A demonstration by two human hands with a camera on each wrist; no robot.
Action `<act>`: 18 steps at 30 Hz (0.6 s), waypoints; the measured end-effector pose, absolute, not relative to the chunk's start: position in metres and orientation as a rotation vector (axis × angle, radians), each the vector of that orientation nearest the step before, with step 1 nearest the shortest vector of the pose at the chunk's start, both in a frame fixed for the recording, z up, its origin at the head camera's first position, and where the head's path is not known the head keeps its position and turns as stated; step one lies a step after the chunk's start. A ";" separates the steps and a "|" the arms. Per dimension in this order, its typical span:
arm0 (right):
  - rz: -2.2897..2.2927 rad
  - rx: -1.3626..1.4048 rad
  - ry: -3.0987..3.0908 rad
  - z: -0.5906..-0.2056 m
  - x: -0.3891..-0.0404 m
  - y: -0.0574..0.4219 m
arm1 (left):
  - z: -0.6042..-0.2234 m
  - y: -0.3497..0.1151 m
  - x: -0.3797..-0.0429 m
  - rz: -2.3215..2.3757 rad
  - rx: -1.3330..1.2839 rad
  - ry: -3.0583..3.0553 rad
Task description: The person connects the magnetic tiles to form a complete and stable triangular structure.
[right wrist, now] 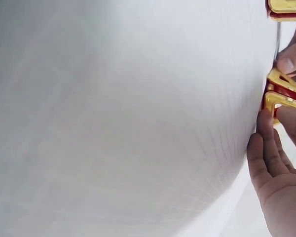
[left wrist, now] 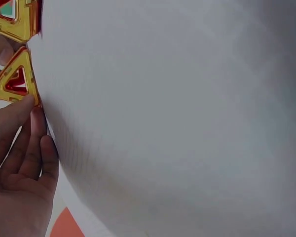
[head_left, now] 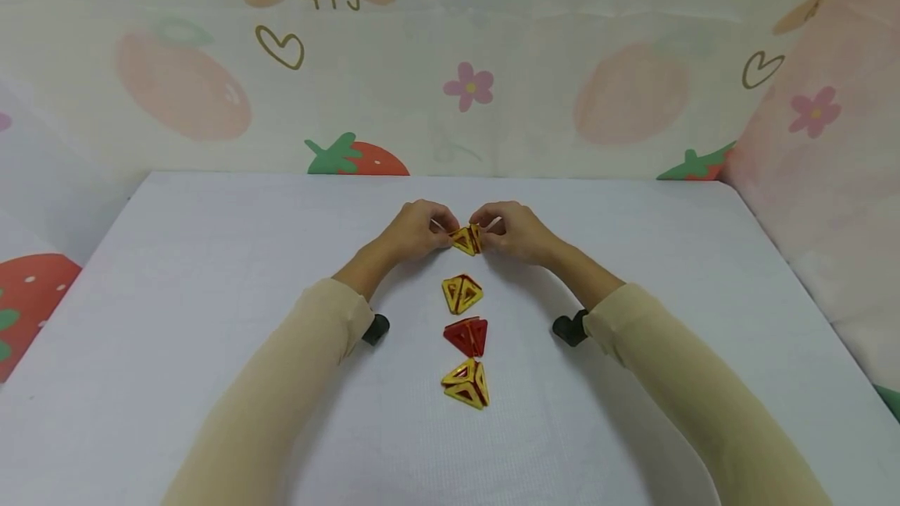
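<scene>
In the head view, both hands meet over a small pyramid of yellow and red triangular magnetic tiles (head_left: 467,240) at the far end of a row. My left hand (head_left: 415,231) pinches its left corner between thumb and fingertips. On the right side, my right hand (head_left: 519,233) pinches the same pyramid. In the left wrist view, a yellow triangular face (left wrist: 30,74) shows with the left thumb on its lower corner. The right wrist view shows two yellow tile edges (right wrist: 286,98) with red between them, the right thumb and forefinger at the near corner.
Nearer the body, a yellow pyramid (head_left: 462,293), a red pyramid (head_left: 467,336) and another yellow pyramid (head_left: 467,383) line up on the white table (head_left: 211,295). A printed cloth (head_left: 422,45) hangs behind the far edge. Dark wrist devices (head_left: 571,328) sit at both cuffs.
</scene>
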State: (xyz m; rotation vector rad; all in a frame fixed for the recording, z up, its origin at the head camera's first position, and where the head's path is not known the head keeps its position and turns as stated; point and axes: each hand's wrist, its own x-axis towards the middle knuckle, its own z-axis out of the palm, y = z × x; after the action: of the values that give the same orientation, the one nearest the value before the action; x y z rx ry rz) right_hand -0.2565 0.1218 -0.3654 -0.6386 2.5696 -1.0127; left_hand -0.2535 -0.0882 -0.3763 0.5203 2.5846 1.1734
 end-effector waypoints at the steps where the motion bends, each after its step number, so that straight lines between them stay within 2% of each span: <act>1: -1.016 -0.634 2.567 -0.365 -0.256 0.122 | -0.376 -0.088 -0.254 1.174 0.521 2.581; 18: -1.013 -0.691 2.555 -0.365 -0.244 0.123 | -0.372 -0.089 -0.247 1.125 0.581 2.572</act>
State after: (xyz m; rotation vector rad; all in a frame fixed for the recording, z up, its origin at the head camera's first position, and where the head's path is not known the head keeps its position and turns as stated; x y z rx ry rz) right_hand -0.2441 0.1230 -0.3649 -0.6912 2.5553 -1.0127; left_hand -0.2474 -0.0892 -0.3719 0.5808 2.5719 1.1251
